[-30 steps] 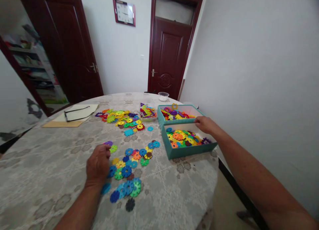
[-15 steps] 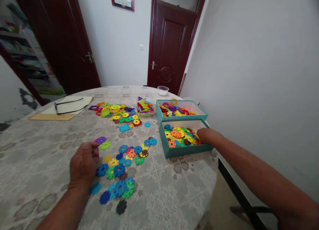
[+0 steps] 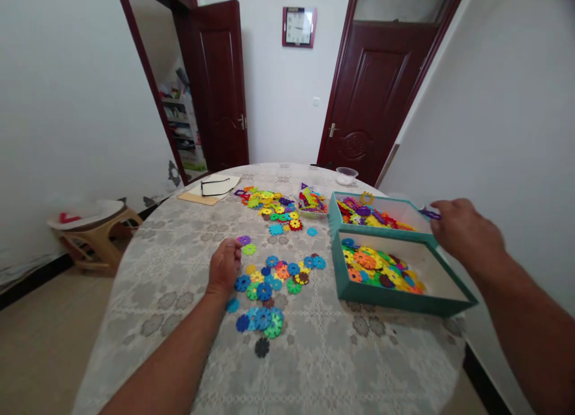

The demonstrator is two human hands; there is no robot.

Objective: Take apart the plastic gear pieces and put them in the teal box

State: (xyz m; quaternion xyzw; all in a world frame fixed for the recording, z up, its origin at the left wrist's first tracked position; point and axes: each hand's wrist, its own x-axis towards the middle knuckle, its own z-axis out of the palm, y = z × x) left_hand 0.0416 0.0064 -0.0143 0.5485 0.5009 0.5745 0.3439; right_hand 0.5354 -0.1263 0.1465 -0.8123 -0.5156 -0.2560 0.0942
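My right hand [image 3: 465, 226] is raised at the right, past the teal boxes, its fingers pinching a small purple plastic piece [image 3: 430, 213]. Just below it is the front teal box [image 3: 390, 301], part-filled with notched plastic discs [image 3: 377, 265]. Behind that, the rear teal box [image 3: 381, 197] holds red, purple and yellow plastic pieces [image 3: 359, 214]. My left hand [image 3: 224, 265] rests on the table with curled fingers; whether anything is inside them is hidden. A purple disc [image 3: 244, 240] and a lime disc [image 3: 249, 249] lie at its fingertips. Several blue, green and orange discs [image 3: 264, 291] are spread beside it.
Farther back lie a pile of mixed discs [image 3: 267, 199], a small clear tray of pieces [image 3: 313, 202] and a clear bowl [image 3: 347, 175]. Glasses [image 3: 214, 187] rest on papers [image 3: 193, 197] at the table's far left. A stool [image 3: 94, 235] stands by the left wall.
My right hand has come up out of the front box and now holds a purple piece. The view has swung left. My left hand stays by the purple and lime discs.
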